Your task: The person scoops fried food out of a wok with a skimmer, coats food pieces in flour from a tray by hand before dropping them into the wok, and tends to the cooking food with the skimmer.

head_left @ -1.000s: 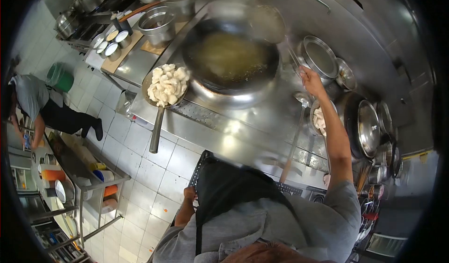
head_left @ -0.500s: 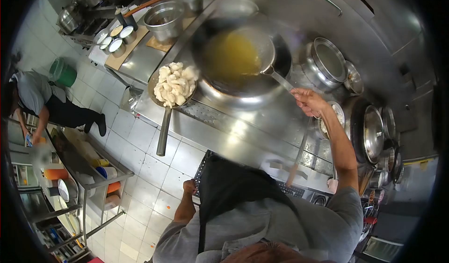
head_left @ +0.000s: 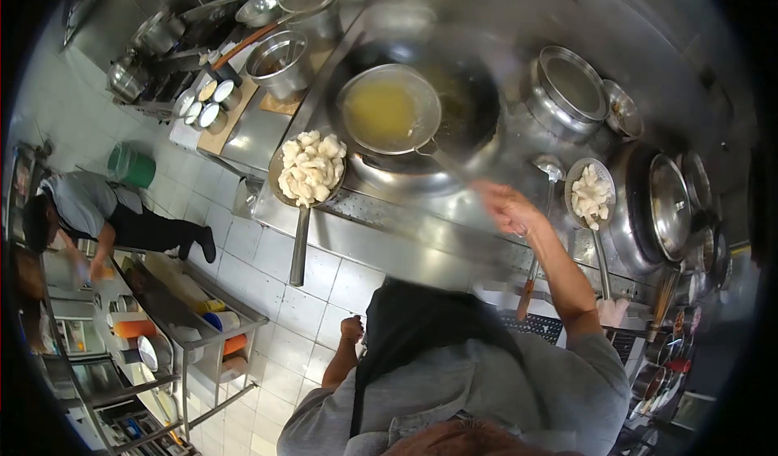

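My right hand [head_left: 509, 207], slightly blurred, grips the handle of a round mesh strainer [head_left: 391, 149]. The strainer's bowl lies over the left part of a large dark wok [head_left: 478, 132], and yellowish liquid shows through the mesh. Left of the wok, a long-handled ladle [head_left: 299, 245] heaped with pale, lumpy food pieces [head_left: 310, 168] rests on the counter edge. Low beside my apron is my left hand [head_left: 351, 329], closed in a fist, with nothing visible in it.
Right of the wok are a metal spatula [head_left: 549, 168], a second ladle with pale pieces [head_left: 592, 195] and stacked metal pots [head_left: 571, 83]. A steel pot [head_left: 279, 63] and small cups [head_left: 212, 117] stand at left. Another person [head_left: 89, 205] bends over a side counter.
My right hand has swung the strainer leftward across the wok. The view has shifted, bringing the second ladle and the spatula more into sight. My left hand remains low and closed.
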Motion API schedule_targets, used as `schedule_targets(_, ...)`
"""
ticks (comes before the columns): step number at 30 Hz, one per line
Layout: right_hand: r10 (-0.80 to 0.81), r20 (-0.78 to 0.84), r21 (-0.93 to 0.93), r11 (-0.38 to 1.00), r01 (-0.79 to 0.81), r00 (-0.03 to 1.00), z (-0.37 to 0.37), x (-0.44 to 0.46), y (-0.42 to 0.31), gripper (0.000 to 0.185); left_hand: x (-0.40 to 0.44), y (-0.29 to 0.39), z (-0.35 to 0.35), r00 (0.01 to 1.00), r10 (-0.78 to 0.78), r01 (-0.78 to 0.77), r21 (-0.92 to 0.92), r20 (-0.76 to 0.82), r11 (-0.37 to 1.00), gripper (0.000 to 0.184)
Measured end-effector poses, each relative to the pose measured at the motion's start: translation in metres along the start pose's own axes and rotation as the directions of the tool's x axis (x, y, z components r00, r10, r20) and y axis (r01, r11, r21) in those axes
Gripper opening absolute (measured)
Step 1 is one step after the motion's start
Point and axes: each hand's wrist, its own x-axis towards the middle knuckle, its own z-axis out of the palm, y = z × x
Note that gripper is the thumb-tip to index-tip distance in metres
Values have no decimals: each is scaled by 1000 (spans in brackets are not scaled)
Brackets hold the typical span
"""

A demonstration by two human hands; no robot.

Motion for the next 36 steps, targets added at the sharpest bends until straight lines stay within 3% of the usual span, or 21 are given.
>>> schedule_targets(3, -49, 4, 114, 992, 48, 999, 6, -4, 22, 33, -8, 24, -12, 996, 45, -49, -60, -74, 997, 12)
schedule_targets(5, -69, 30, 202, 977, 62, 997, 3, 0, 41, 32, 0, 4, -2, 941, 327, -256, 447, -89, 857, 21)
schedule_targets(6, -81, 42, 247, 967, 69, 996, 3, 1, 49, 31, 3, 10, -2, 981, 193, -160, 457, -28, 875, 28)
schedule_targets(8, -108, 71, 322, 943, 80, 992, -2, 7, 64, 32, 19, -2, 10, 985, 169, -163, 549, 40, 820, 31)
schedule_targets(9, -122, 69, 348, 933, 91, 990, -7, 13, 74, 32, 14, -5, 10, 955, 298, -252, 539, 2, 804, 27)
schedule_targets(12, -170, 63, 402, 906, 131, 983, -17, 9, 76, 36, 30, -9, 19, 915, 384, -368, 634, 120, 680, 21)
schedule_targets(17, -279, 6, 430, 868, 250, 960, -49, -48, 31, 38, 26, 33, 7, 933, 342, -345, 553, 112, 759, 20)
schedule_targets(19, -396, -110, 413, 816, 405, 911, -106, -30, 39, 39, 19, 45, 2, 945, 313, -315, 519, 93, 795, 19)
schedule_targets(22, -502, -263, 332, 755, 566, 824, -158, -80, -13, 39, 10, 57, 0, 957, 282, -279, 496, 70, 822, 19)
schedule_targets(23, -580, -324, 332, 670, 664, 747, -189, -82, -24, 41, 7, 61, 1, 960, 273, -268, 488, 62, 831, 19)
schedule_targets(25, -610, -512, 78, 668, 740, 605, -229, -111, -58, 46, -1, 69, 7, 968, 249, -238, 472, 41, 849, 19)
schedule_targets(26, -594, -618, -161, 737, 656, 515, -239, -138, -82, 50, -5, 73, 9, 972, 235, -220, 459, 25, 861, 19)
schedule_targets(28, -680, -652, -424, 693, 583, 334, -304, -144, -96, 49, -13, 80, 18, 979, 203, -180, 432, -8, 884, 18)
schedule_targets(30, -680, -708, -661, 733, 161, 191, -356, -155, -115, 48, -26, 85, 29, 985, 165, -135, 397, -42, 908, 18)
schedule_targets(32, -820, -572, -788, 556, -264, -19, -420, -144, -116, 43, -40, 91, 41, 989, 124, -87, 365, -78, 927, 18)
schedule_targets(36, -648, -756, -595, 617, -515, 97, -485, -116, -99, 32, -72, 95, 71, 991, 53, -13, 298, -125, 954, 18)
